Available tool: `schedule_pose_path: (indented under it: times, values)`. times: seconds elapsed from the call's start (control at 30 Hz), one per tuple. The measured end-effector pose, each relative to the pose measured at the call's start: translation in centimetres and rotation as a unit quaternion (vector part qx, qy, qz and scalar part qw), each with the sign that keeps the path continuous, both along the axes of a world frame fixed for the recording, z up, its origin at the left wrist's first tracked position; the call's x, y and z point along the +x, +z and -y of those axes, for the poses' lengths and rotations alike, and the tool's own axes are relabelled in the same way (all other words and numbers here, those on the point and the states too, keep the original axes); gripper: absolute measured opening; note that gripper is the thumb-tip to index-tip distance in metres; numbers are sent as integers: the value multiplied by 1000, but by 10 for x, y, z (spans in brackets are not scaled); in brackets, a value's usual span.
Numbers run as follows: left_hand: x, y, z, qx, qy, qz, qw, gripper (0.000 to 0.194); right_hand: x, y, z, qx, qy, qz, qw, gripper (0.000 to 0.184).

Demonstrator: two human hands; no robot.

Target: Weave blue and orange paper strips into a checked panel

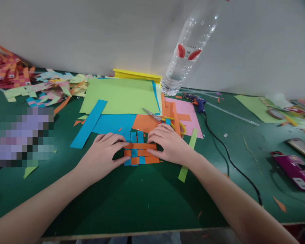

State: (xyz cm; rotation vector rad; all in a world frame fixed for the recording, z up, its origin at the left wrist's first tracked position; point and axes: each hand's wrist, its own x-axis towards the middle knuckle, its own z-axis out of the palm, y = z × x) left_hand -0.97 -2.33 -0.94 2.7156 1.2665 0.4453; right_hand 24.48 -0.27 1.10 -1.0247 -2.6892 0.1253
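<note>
Woven paper mat (143,153) of orange and blue strips lay flat on the green tabletop (132,203), slightly below the middle of the view, with three orange strips running crosswise and blue ends poking out toward twelve o'clock. The left hand (104,149) came to it from nine o'clock, thumb and forefinger spread in a wide C; the forefinger touched the end of the farthest orange strip and the thumb rested on the nearer corner, while the remaining fingers were bent and lay close together. At three o'clock was the right hand (171,144), its thumb on the middle orange strip and its bent fingers bunched by the far corner, a narrower gap between them; whether those fingertips pressed the paper could not be told. A lime-green paper strip (184,173) passed beneath the right wrist. From the mat, a loose blue paper strip (88,125) slanted at ten o'clock, light-green paper sheets (117,96) were stacked between eleven and twelve, yellow-handled scissors (156,117) lay at one, partly behind the right hand, and a dark-blue glue gun (200,104) sat farther off toward two.
</note>
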Motion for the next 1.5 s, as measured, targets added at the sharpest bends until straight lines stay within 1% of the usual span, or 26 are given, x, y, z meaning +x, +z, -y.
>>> schedule_pose_path:
  times: [0.23, 0.43, 0.5, 0.57, 0.63, 0.77, 0.87, 1.03, 1.13, 1.23, 1.37, 1.5]
  values:
    - [0, 0, 0, -1, -1, 3, 1000, 28, -1, 0, 0, -29, 3, -27, 999, 12]
    - [-1, 0, 0, -1, 1, 3, 1000, 28, -4, -1, 2, -76, -25, -66, 995, 7]
    - [-1, 0, 0, 1, 1, 2, 1000, 28, -5, -2, 3, -95, -46, -100, 989, 11]
    - [-1, 0, 0, 2, 1, 3, 1000, 28, -6, -1, 5, -122, -64, -145, 980, 18]
    - [-1, 0, -1, 1, 0, 5, 1000, 29, -7, 0, 8, -154, -68, -191, 967, 18]
    - [0, 2, -1, -5, 2, 12, 1000, 28, -9, 5, 10, -227, -53, -261, 937, 18]
    - [1, 5, 0, -16, 21, 31, 999, 28, -10, 5, 10, -257, -42, -296, 919, 23]
    - [0, 8, 0, -44, 63, 73, 994, 30, -10, 3, 10, -273, -27, -315, 909, 25]
    - [-1, 8, -3, -66, 77, 126, 987, 30, -12, 3, 12, -273, -29, -315, 908, 24]
    - [0, 10, -5, -92, 69, 175, 978, 30, -16, 4, 14, -252, -42, -317, 913, 21]
    - [2, 13, -6, -107, 55, 206, 971, 31, -23, 8, 13, -215, -65, -315, 922, 21]
    - [0, 14, -6, -109, 56, 224, 967, 30, -30, 12, 9, -215, -62, -297, 928, 23]
